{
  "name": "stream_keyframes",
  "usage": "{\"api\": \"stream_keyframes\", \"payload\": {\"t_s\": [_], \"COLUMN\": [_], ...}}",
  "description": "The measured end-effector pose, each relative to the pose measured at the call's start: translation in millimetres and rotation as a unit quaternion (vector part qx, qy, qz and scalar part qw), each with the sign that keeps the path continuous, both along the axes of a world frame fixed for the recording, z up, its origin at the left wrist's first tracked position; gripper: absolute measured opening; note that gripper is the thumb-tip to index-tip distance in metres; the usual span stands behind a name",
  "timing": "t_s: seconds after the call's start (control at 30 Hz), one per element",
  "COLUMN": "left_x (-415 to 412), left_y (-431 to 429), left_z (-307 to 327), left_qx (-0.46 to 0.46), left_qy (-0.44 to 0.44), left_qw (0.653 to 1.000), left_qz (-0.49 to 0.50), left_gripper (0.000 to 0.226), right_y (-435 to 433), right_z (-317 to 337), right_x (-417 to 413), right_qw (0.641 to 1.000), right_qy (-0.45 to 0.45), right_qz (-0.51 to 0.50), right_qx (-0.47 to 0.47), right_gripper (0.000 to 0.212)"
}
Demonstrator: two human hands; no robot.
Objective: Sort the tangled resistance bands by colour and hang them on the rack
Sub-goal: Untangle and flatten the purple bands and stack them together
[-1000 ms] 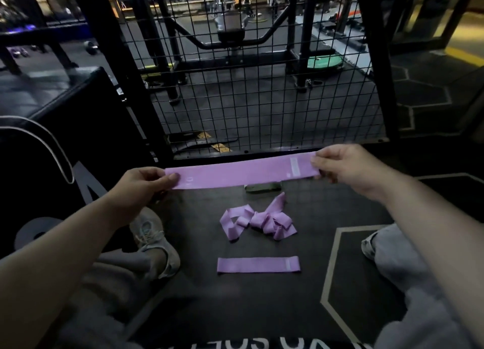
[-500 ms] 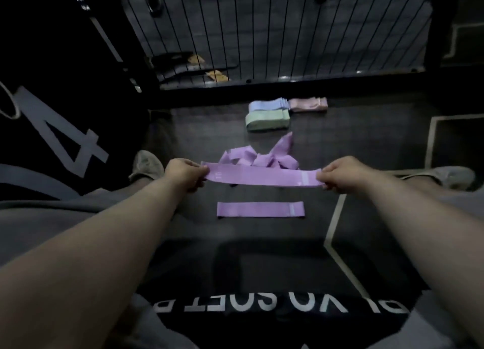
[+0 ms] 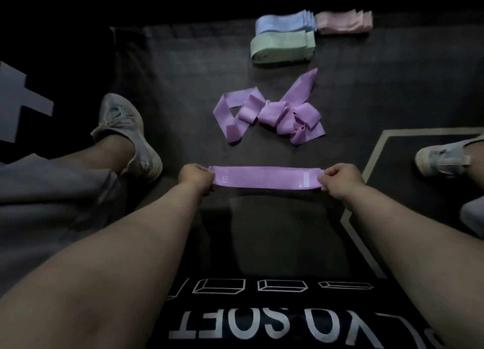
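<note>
I hold a flat purple band (image 3: 264, 177) stretched level between both hands, low over the dark mat. My left hand (image 3: 197, 178) pinches its left end and my right hand (image 3: 339, 178) pinches its right end. The purple band that lay here earlier is hidden under it. Beyond lies a knotted tangle of purple bands (image 3: 272, 113). Farther back sit folded stacks: green (image 3: 282, 46), blue (image 3: 284, 21) and pink (image 3: 343, 21). The rack is out of view.
My left shoe (image 3: 125, 131) and right shoe (image 3: 440, 157) rest on the mat either side of the bands. A pale line (image 3: 372, 162) marks the mat at right. White lettering (image 3: 262, 322) runs along the near edge.
Both hands have carried the stretched purple band down and toward me, from in front of the wire mesh to over the flat band on the mat. The view has tilted downward.
</note>
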State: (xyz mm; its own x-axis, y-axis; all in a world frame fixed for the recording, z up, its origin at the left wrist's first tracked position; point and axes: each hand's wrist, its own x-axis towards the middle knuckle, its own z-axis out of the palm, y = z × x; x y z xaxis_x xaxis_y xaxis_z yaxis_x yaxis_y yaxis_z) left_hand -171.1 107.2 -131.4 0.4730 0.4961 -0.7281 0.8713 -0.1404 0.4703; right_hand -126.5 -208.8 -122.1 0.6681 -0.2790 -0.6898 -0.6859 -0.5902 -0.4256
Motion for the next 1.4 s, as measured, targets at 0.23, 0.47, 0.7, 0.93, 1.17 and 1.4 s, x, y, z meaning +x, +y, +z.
{"api": "stream_keyframes", "payload": {"t_s": [0.23,0.47,0.7,0.93,1.17,1.4], "left_x": [6.5,8.1,10.7,11.6,12.5,10.0], "left_y": [-5.2,-1.3,-3.5,-3.1,-9.7,-15.4], "left_z": [-27.1,-47.0,-47.4,-57.4,-57.8,-46.6], "left_qx": [0.024,0.047,0.098,0.136,0.108,0.051], "left_qy": [-0.001,0.033,0.042,0.031,0.029,-0.023], "left_qw": [1.000,0.998,0.994,0.989,0.992,0.998], "left_qz": [0.007,0.012,-0.018,-0.048,-0.051,0.026], "left_gripper": [0.019,0.016,0.015,0.016,0.019,0.014], "right_y": [-1.5,1.7,4.2,10.7,13.3,-0.8], "right_z": [-36.0,-43.1,-46.9,-51.6,-53.6,-42.9], "right_x": [-2.2,-1.9,-1.5,-2.0,-0.9,-10.6], "right_qw": [0.999,0.998,0.997,0.994,0.993,0.999], "right_qy": [-0.017,-0.015,0.002,0.009,0.015,-0.051], "right_qz": [0.023,0.020,0.025,-0.001,0.008,0.005], "right_qx": [-0.043,-0.058,-0.074,-0.106,-0.117,-0.016], "right_gripper": [0.008,0.005,0.006,0.025,0.016,0.021]}}
